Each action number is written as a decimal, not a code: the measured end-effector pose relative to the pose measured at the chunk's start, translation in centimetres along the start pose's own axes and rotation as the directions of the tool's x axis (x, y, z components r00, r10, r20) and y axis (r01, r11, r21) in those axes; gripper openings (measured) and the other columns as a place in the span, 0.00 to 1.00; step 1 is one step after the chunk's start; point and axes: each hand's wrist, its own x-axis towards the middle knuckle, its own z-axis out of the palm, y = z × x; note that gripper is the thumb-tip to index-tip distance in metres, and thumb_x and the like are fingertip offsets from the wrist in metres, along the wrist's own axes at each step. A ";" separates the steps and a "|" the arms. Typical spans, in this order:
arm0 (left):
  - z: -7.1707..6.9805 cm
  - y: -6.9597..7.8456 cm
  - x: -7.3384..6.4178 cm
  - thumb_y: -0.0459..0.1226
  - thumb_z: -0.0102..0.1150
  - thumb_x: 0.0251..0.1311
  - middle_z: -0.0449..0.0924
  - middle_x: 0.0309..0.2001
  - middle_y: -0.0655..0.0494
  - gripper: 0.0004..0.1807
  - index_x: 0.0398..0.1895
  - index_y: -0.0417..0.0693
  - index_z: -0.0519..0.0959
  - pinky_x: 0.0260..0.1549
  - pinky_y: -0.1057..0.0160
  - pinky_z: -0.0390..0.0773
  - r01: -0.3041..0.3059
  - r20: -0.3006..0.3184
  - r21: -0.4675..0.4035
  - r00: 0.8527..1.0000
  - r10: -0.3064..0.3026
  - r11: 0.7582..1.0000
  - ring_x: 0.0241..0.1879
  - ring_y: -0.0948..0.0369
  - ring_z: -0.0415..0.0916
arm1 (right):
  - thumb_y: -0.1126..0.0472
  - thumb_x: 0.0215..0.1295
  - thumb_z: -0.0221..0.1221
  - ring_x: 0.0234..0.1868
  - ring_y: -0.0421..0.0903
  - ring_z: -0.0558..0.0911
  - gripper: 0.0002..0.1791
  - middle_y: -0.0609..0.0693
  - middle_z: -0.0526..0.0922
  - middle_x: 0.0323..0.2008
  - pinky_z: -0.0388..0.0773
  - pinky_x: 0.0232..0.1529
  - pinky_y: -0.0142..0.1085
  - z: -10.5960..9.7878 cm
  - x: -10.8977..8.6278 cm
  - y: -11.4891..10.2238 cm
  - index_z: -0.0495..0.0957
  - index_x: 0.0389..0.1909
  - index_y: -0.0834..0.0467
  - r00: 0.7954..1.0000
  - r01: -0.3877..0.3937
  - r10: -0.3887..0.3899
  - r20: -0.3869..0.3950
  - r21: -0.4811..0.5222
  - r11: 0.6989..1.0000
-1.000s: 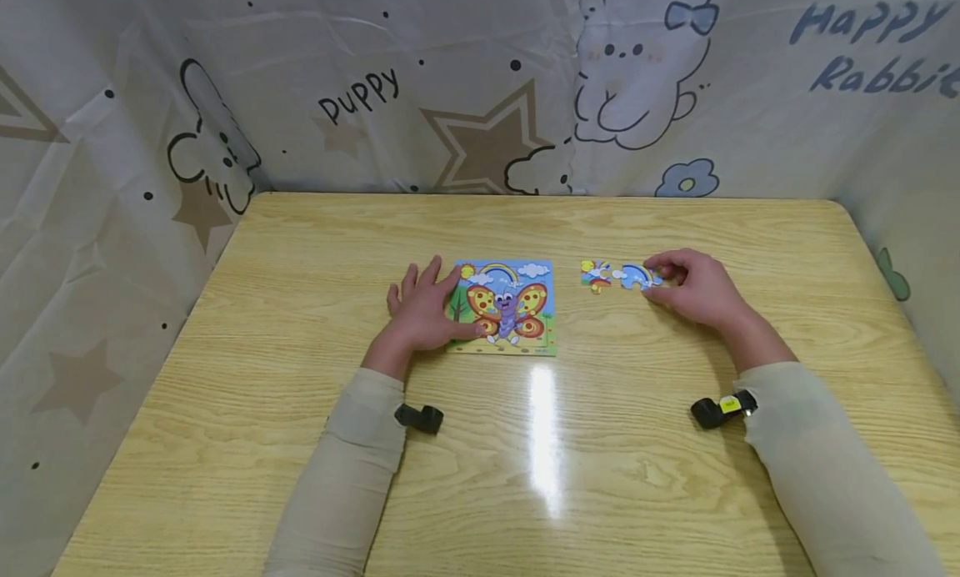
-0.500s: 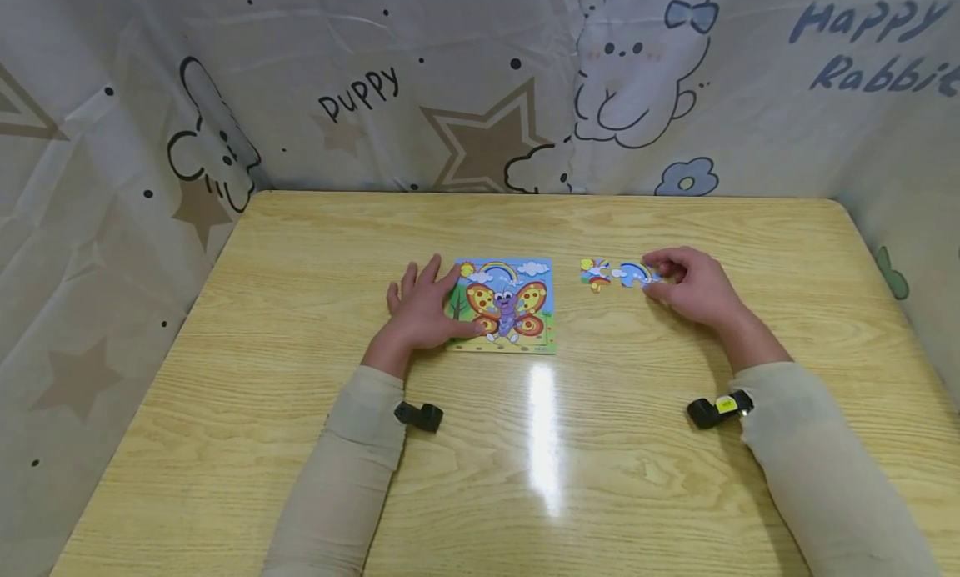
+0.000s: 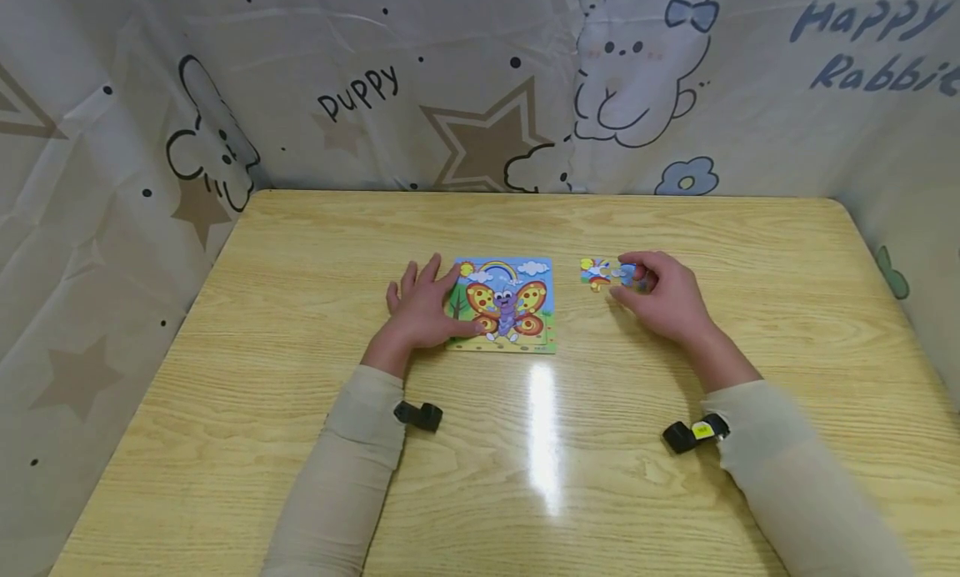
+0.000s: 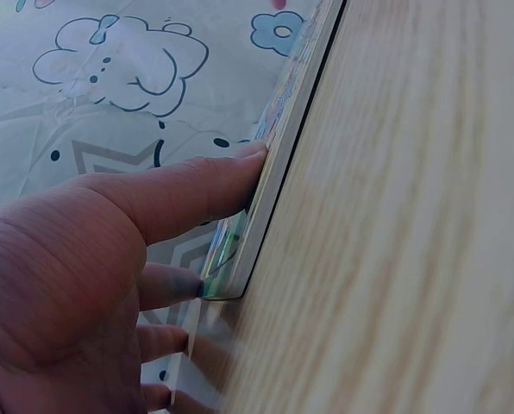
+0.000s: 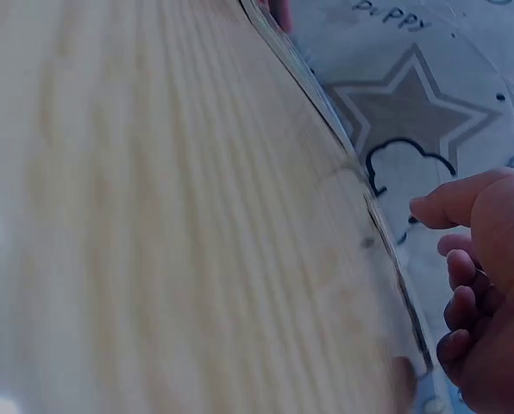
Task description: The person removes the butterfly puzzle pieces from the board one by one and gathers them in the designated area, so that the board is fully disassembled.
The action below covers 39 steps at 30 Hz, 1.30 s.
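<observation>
A square butterfly puzzle (image 3: pixel 521 302) lies flat on the table, left of centre. On it my left hand (image 3: pixel 423 314) rests, fingers spread; the left wrist view shows the thumb (image 4: pixel 205 194) across the puzzle's front and a finger at its corner. To the right lie jigsaw pieces: one with a sun (image 3: pixel 588 268), and blue rainbow pieces (image 3: pixel 623 272) against it. My right hand (image 3: pixel 667 298) is over the blue ones, thumb and forefinger apart on either side, hiding part of them. In the right wrist view its thumb (image 5: pixel 438 207) stands off the pieces' edge.
The wooden table (image 3: pixel 480 460) carries a bright light streak in front of the puzzle. A printed cloth (image 3: pixel 450 77) hangs behind and at both sides. Black wrist cameras (image 3: pixel 420 416) sit at both cuffs.
My right hand has shifted left from the outer end of the rainbow pieces to over them, with its thumb and forefinger parted more. My left hand and the puzzle have stayed put.
</observation>
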 end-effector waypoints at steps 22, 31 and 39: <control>0.1 -0.1 0.0 0.62 0.72 0.48 0.34 0.80 0.51 0.59 0.81 0.58 0.52 0.65 0.34 0.27 0.002 -0.003 -0.019 1.000 -0.002 1.000 0.76 0.43 0.22 | 0.60 0.58 0.72 0.35 0.51 0.73 0.30 0.54 0.75 0.32 0.70 0.40 0.42 5.6 0.7 -5.4 0.76 0.60 0.65 0.998 0.014 -0.019 0.054 0.093 0.996; 0.0 -0.1 -0.1 0.62 0.72 0.48 0.34 0.80 0.51 0.59 0.81 0.57 0.53 0.65 0.34 0.28 0.004 0.004 -0.020 1.000 -0.004 1.000 0.76 0.43 0.23 | 0.54 0.60 0.70 0.29 0.49 0.73 0.32 0.51 0.76 0.28 0.70 0.36 0.42 7.6 2.0 -6.5 0.75 0.62 0.63 0.994 -0.019 0.015 0.109 0.039 0.999; -0.1 0.2 -0.2 0.62 0.71 0.48 0.35 0.80 0.51 0.59 0.80 0.57 0.53 0.65 0.35 0.27 0.003 -0.002 -0.018 1.000 -0.003 1.000 0.76 0.43 0.23 | 0.50 0.61 0.70 0.29 0.49 0.73 0.32 0.51 0.76 0.29 0.70 0.36 0.42 7.9 2.3 -7.0 0.75 0.61 0.63 0.992 -0.072 0.073 0.103 -0.009 0.997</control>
